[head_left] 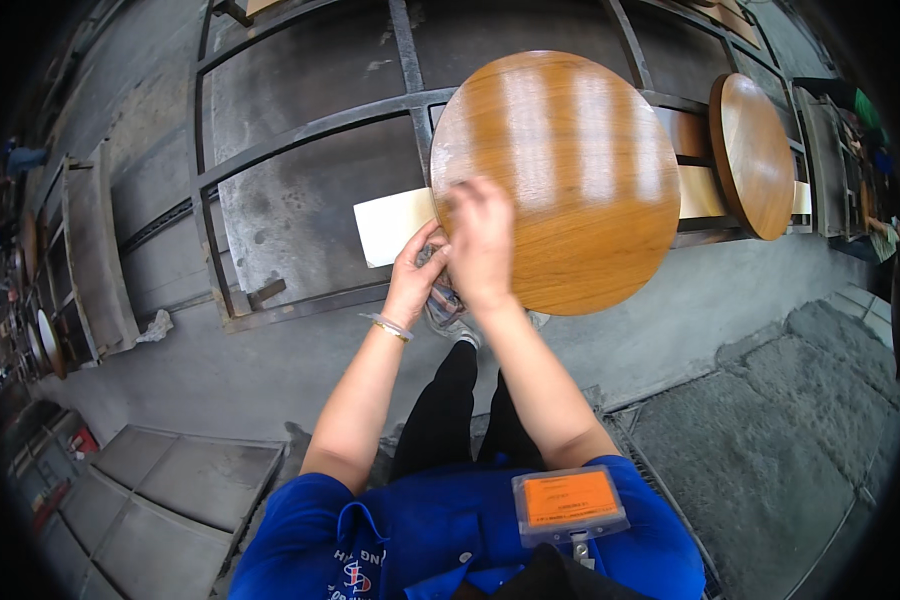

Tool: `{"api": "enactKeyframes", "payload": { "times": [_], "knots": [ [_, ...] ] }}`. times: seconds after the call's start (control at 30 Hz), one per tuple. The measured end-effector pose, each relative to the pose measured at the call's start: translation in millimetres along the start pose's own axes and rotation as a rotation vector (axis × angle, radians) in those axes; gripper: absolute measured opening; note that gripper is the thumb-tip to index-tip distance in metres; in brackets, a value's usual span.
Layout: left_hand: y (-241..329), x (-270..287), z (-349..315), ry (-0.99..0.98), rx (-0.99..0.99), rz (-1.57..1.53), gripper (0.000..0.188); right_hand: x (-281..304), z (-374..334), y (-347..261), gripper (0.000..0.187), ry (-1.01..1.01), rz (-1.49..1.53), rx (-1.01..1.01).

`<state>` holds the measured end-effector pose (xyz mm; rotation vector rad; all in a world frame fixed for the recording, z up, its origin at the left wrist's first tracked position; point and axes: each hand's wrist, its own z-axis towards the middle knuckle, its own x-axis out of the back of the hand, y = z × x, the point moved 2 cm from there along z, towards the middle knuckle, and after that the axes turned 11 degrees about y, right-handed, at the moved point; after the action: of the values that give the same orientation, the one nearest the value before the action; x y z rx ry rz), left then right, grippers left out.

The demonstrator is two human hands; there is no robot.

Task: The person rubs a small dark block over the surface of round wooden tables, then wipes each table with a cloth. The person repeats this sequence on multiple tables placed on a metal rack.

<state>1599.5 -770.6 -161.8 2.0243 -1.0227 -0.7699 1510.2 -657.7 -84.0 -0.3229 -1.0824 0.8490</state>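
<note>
A round wooden tabletop [590, 225] with a glossy brown grain lies in front of me, slightly right of centre. My left hand [412, 280] is at its left edge, with thumb and fingers pinched together. Below those fingers hangs what looks like a crumpled clear plastic bag [444, 302], apparently in their grip. My right hand [482, 250] is beside the left one, over the tabletop's left edge. Its fingers are smeared by motion, so their closure is unclear. A pale rectangular board [392, 230] sticks out from under the tabletop, just behind my left hand.
A dark metal frame rack [310, 138] carries the tabletop. Another round wooden top [755, 155] stands tilted at the right. Grey metal frames with panels [180, 495] lie at the lower left, and a rough grey slab [750, 430] at the lower right. People are at the far right edge.
</note>
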Motion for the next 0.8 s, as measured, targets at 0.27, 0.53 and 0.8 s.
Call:
{"api": "enactKeyframes", "payload": {
  "times": [0.27, 0.53, 0.8],
  "knots": [
    [3.7, -8.8, -6.4, 0.094, 0.014, -0.039, 0.056, -17.8, 2.2, -2.6, 0.038, -0.11, 0.093, 0.048],
    [-1.6, -4.1, -4.8, 0.011, -0.115, 0.047, 0.066, -26.3, 11.4, 16.1, 0.034, 0.148, -0.068, -0.114],
    [-5.5, -2.3, -4.9, -0.033, -0.102, 0.047, 0.078, -32.2, 38.8, 1.3, 0.034, 0.23, -0.046, -0.179]
  ]
}}
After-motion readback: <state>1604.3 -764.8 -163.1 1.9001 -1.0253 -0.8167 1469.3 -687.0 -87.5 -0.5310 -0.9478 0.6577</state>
